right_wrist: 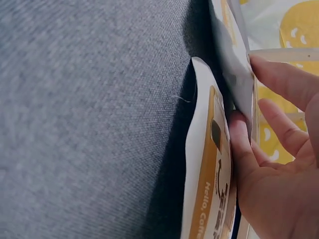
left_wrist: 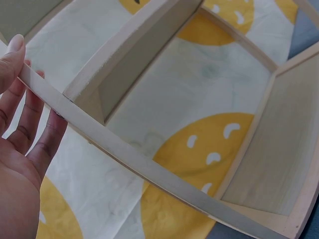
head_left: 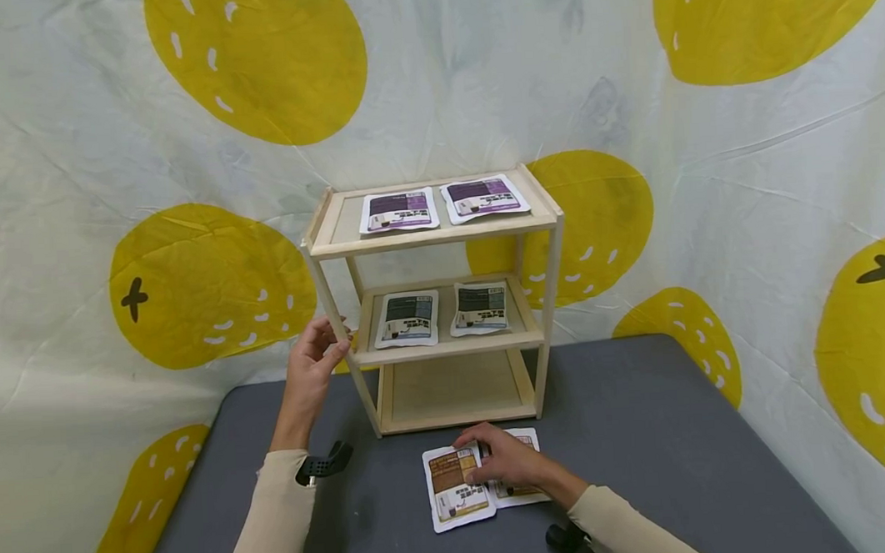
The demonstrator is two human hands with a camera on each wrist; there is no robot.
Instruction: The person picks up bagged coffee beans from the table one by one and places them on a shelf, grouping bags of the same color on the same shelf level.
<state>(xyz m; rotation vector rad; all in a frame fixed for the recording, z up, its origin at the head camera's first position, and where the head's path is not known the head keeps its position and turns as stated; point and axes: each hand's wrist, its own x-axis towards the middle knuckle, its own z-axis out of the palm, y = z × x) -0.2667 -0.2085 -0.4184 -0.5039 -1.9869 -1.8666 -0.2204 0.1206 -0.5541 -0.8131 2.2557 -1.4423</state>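
Observation:
My left hand [head_left: 315, 358] grips the left front post [left_wrist: 119, 144] of a small wooden shelf [head_left: 454, 351], thumb on one side and fingers behind. Down at the table, my right hand [head_left: 508, 457] pinches the right edge of a white pouch with a brown label [head_left: 449, 481]. A second brown-labelled coffee pouch [head_left: 517, 498] lies beside it, partly hidden under that hand. The right wrist view shows the held pouch [right_wrist: 234, 59] raised at its edge, with fingers [right_wrist: 240, 137] against it, while the second pouch [right_wrist: 204, 164] is nearer the camera.
Two purple-labelled pouches [head_left: 400, 210] lie on the top tier, and two dark-labelled pouches [head_left: 407, 318] on the middle one. The bottom tier [head_left: 452, 389] sits close to the dark grey table [head_left: 646, 433]. Behind hangs a white cloth [head_left: 477, 74] printed with yellow fruit.

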